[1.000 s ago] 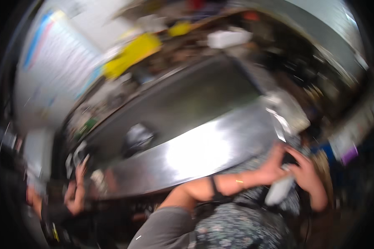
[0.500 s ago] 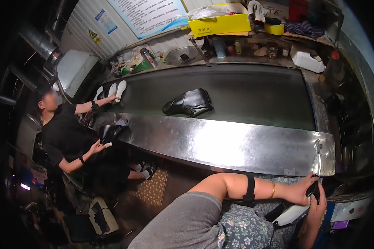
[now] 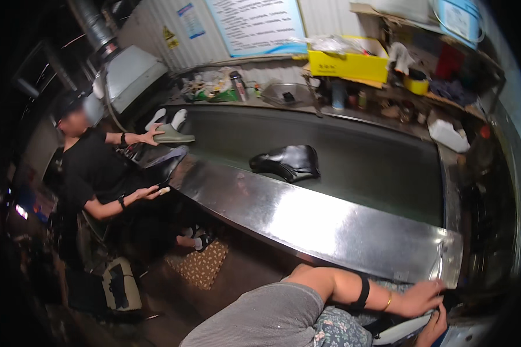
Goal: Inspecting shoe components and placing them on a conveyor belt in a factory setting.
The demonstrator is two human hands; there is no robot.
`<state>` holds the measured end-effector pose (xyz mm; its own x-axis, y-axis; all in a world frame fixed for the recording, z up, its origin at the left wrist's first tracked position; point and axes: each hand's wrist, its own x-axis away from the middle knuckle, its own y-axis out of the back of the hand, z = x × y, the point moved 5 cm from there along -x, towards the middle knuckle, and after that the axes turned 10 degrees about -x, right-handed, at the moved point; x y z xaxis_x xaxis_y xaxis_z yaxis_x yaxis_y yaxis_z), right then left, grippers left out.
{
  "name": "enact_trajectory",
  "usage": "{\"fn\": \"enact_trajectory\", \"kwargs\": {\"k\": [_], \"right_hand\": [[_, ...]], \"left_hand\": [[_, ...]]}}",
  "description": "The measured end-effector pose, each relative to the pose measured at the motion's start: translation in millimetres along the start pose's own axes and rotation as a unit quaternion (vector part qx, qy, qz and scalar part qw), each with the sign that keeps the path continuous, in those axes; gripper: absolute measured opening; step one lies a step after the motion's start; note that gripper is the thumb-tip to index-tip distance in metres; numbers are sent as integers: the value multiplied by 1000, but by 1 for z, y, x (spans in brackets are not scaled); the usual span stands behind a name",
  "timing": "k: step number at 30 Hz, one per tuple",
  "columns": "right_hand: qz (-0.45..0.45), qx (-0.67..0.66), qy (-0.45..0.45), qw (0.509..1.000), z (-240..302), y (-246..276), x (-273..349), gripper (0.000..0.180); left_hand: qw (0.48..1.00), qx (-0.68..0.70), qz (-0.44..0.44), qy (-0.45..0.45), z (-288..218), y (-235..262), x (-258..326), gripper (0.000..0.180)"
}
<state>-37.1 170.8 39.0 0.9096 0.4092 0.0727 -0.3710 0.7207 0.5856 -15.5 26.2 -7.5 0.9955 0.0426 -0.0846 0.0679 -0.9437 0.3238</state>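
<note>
At the lower right, my left hand (image 3: 421, 299) curls over the dark end of a black shoe with a pale sole (image 3: 402, 328). My right hand (image 3: 436, 327) grips the same shoe from the other side, just below the left. The shoe lies tilted close to my body, beneath the near edge of the metal ledge. Both hands hide much of it, and the fingers are a little blurred. A glossy black boot (image 3: 286, 162) lies on its side on the dark belt surface (image 3: 364, 168), well away from my hands.
A shiny metal ledge (image 3: 307, 214) runs along the belt's near side. At left sits a co-worker (image 3: 110, 179), one hand on a grey-green sole (image 3: 173, 135), a black shoe upper near the other. Behind stand a yellow box (image 3: 348, 68) and a white jug (image 3: 447, 132).
My view has shifted, so the scene sits lower and further right. My hands still hold the shoe. The co-worker's far hand has gone from a white sole to a grey-green one.
</note>
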Motion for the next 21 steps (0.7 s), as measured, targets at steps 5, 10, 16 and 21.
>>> {"fn": "enact_trajectory", "kwargs": {"k": [5,10,16,21], "right_hand": [[-78,-94,46,991,-6,-7,7,31],[-86,-142,23,986,-37,-17,18,32],[-115,-247,-16,962,-75,-20,68,32],[-53,-275,-146,949,-60,-28,110,34]], "left_hand": [[978,-55,-1,-202,-29,11,21,79],[975,-68,-14,-211,-6,-9,8,76],[986,-85,24,-145,-23,-7,-9,58],[993,-79,71,-57,-14,24,-6,73]]}}
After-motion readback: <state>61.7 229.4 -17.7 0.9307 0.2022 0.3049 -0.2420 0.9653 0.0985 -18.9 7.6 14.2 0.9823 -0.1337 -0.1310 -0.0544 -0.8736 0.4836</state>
